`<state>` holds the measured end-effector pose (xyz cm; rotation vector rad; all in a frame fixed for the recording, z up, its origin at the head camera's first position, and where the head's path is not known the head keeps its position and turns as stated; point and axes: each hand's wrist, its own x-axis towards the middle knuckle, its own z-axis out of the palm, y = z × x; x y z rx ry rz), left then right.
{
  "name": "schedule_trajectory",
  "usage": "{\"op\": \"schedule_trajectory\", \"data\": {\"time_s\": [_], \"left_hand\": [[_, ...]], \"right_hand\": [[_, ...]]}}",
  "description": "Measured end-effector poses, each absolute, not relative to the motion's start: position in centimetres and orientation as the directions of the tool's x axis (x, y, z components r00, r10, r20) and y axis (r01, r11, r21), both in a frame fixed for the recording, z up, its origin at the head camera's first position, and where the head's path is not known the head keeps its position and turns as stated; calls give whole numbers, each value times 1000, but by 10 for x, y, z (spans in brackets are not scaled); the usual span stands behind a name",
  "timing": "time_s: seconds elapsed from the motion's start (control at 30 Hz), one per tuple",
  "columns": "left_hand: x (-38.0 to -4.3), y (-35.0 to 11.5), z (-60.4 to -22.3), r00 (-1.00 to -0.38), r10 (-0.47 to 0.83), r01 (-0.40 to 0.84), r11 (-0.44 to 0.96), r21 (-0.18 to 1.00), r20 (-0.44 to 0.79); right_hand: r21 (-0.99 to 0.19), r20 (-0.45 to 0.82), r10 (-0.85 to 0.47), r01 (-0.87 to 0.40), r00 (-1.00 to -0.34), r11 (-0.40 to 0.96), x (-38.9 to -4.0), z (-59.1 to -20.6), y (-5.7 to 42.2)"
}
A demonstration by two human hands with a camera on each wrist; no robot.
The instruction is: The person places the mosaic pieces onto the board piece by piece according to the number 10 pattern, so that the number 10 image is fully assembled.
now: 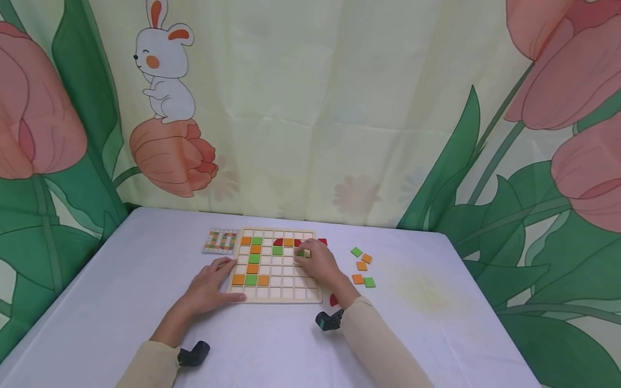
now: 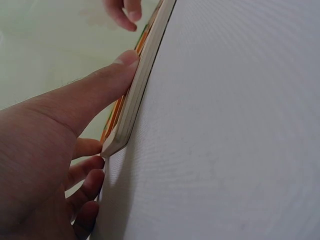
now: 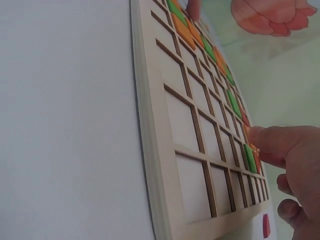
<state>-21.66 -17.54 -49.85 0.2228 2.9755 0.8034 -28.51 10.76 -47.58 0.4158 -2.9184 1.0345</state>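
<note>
A square wooden grid board (image 1: pixel 276 300) lies on the table, with orange, green and red pieces in some cells. My left hand (image 1: pixel 209 285) rests at its near left corner. In the left wrist view the left thumb (image 2: pixel 107 80) lies along the near rim while the other fingers touch the side. Over the upper right cells is my right hand (image 1: pixel 317 262), its thumb and index finger close together beside a green tile (image 3: pixel 250 158) and a red piece (image 1: pixel 298 243). Whether they pinch a piece, I cannot tell. An orange tile (image 1: pixel 288 242) sits just left of those fingertips.
A patterned card (image 1: pixel 220 241) lies against the board's left side. Right of the board are loose orange tiles (image 1: pixel 361 266) and green tiles (image 1: pixel 370 282). One red piece (image 1: pixel 333 299) lies near the right forearm, another red piece (image 1: pixel 322 242) beyond the hand. A printed curtain (image 1: pixel 310 134) hangs behind the table.
</note>
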Motion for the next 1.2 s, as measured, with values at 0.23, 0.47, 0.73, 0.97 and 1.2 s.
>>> {"op": "schedule_trajectory", "data": {"time_s": [0.23,0.47,0.73,0.97,1.2], "left_hand": [[-216,-177,-499,-987,160,137,855,500,-3],[-214,-176,-496,-985,171,140,844,518,-12],[-213,-175,-494,-986,165,131,846,517,-21],[-214,-175,-495,-986,167,132,844,520,-22],[-213,-175,-494,-985,168,128,848,514,-32]], "right_hand": [[-675,60,-167,-163,-984,719,-278,-478,132],[-625,76,-144,-159,-987,764,-273,-476,154],[-607,86,-114,-143,-990,781,-262,-476,177],[-619,116,-83,-138,-990,773,-251,-478,198],[-619,122,-68,-129,-990,775,-244,-481,219]]}}
